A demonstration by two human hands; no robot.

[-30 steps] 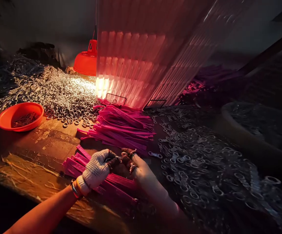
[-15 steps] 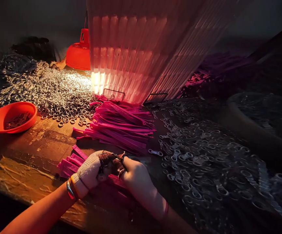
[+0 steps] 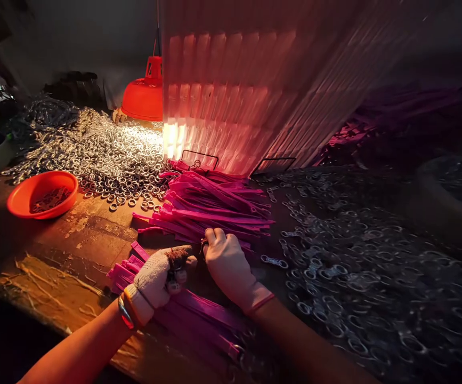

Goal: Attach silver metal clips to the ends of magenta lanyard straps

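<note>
My left hand (image 3: pixel 154 280), in a pale knit glove with dark-stained fingertips, is closed above a lower bundle of pink straps (image 3: pixel 202 312). Small, partly shiny bits show under its fingers, too dark to name. My right hand (image 3: pixel 228 266), gloved too, has its fingers curled down by the near edge of an upper pile of pink straps (image 3: pixel 215 197). Whatever its fingertips pinch is hidden. A gap separates the two hands. To the right of my right hand lies a single metal clasp (image 3: pixel 274 261).
Metal rings (image 3: pixel 106 160) are heaped at the back left under a red lamp (image 3: pixel 143 98). A red bowl (image 3: pixel 18 200) holds small pieces. Behind the straps stands a corrugated translucent sheet (image 3: pixel 231 101). Metal clasps (image 3: pixel 358 288) spread across the right, near a dim tub (image 3: pixel 434 186).
My right hand has moved away from my left, up and forward to the upper strap pile. My left hand stays closed over the lower bundle. The view has shifted slightly left.
</note>
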